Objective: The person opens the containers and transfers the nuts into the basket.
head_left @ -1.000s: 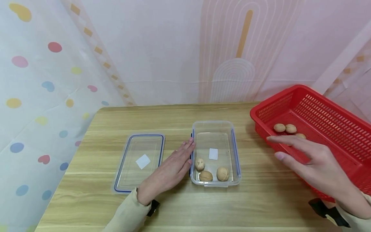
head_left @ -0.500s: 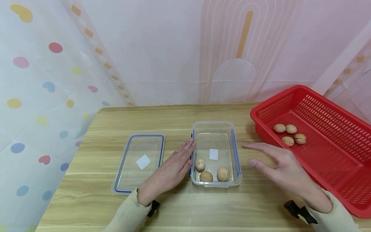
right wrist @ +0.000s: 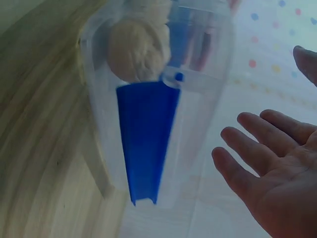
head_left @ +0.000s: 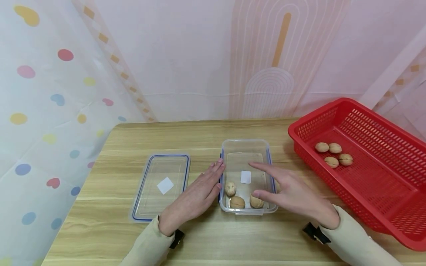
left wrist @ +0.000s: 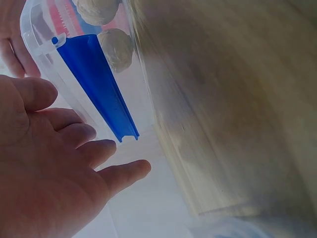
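A clear plastic food container (head_left: 237, 159) with blue side clips stands uncovered on the table. Three walnuts lie at its near end, among them a left walnut (head_left: 230, 188) and a front walnut (head_left: 237, 202). My left hand (head_left: 194, 199) lies along the left wall, fingers extended at the rim; the left wrist view has it beside the blue clip (left wrist: 99, 89). Over the right part of the container hovers my right hand (head_left: 293, 190), thumb and fingers apart. It holds nothing and partly covers the right walnut (head_left: 255, 202).
To the right stands a red plastic basket (head_left: 376, 192) with several walnuts (head_left: 345, 159) toward its far left. The container's clear lid (head_left: 166, 168), with a blue seal, lies flat on the left. A patterned cloth (head_left: 196, 55) hangs behind the wooden table (head_left: 199, 136).
From above the red basket, my right hand has moved left to over the container, still holding nothing. My left hand has stayed at the container's left side.
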Available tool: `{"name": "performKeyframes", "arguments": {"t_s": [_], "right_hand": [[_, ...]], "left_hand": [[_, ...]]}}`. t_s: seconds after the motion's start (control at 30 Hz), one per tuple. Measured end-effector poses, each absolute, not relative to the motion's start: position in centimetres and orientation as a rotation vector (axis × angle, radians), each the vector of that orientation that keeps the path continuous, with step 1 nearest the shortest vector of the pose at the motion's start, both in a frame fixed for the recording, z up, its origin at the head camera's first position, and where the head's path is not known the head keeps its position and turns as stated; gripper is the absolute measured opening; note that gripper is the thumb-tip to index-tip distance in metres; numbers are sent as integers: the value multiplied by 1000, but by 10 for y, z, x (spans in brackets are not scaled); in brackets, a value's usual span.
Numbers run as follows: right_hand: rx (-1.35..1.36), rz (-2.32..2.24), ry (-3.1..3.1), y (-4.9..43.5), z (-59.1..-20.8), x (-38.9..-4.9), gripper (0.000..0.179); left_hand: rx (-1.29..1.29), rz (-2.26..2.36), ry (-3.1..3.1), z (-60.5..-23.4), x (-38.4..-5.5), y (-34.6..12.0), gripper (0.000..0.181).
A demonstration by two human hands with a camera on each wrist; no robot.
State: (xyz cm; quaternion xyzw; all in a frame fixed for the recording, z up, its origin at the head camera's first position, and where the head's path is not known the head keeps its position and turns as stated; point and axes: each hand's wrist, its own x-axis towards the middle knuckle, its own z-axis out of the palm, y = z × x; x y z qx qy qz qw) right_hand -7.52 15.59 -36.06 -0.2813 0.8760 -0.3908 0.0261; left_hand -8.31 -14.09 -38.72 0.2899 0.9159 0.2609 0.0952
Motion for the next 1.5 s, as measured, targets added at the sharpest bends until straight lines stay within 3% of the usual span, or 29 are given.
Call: {"name": "performKeyframes", "arguments": {"t_s": [0.37, 1.5], "right_hand": [[-1046, -1003, 2735, 129, -371, -96, 79], [-1099, -689, 2635, 90, -386, -122, 50]], "left_hand": [[877, 781, 2710, -387, -84, -141, 57], [886, 776, 2712, -387, -84, -141, 56]]}}
